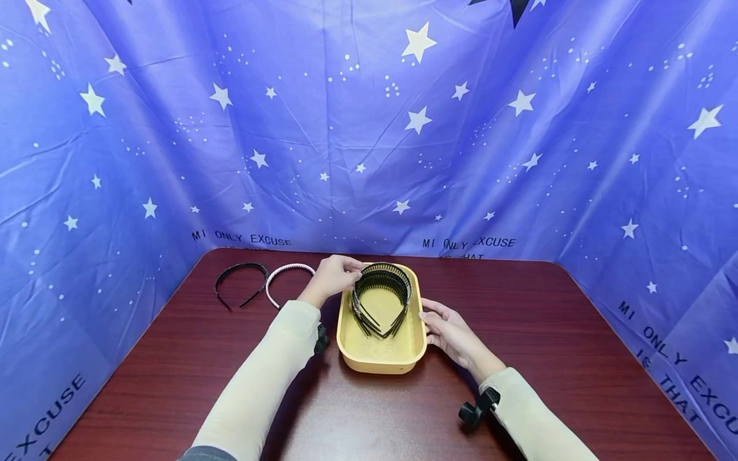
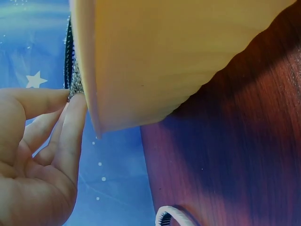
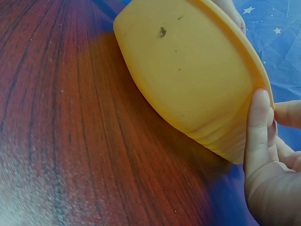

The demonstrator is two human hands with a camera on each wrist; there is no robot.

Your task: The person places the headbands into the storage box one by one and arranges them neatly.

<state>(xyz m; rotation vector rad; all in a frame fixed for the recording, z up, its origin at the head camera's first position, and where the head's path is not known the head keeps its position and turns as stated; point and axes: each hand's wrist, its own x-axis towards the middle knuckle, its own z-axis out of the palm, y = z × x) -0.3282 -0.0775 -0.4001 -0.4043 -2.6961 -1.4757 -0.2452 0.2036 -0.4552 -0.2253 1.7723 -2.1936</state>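
Note:
A yellow plastic tub (image 1: 380, 366) stands on the table in front of me, holding several black headbands (image 1: 383, 280) nested together, their ends pointing toward me. My left hand (image 1: 336, 276) reaches over its far left rim. Thumb and fingers pinch a dark, glittery headband (image 2: 76, 77) just inside the rim. On the other side my right hand (image 1: 452, 331) grips the tub's right edge, some fingers against the outer wall (image 3: 188, 94) and others at the rim. The tub wall hides most of the headbands in the left wrist view.
Left of the tub lie a black headband (image 1: 241, 266) and a pale pink headband (image 1: 288, 269), the pink one partly behind the left hand. The dark red wooden table (image 1: 184, 365) ends at a blue starry curtain (image 1: 357, 128) on three sides.

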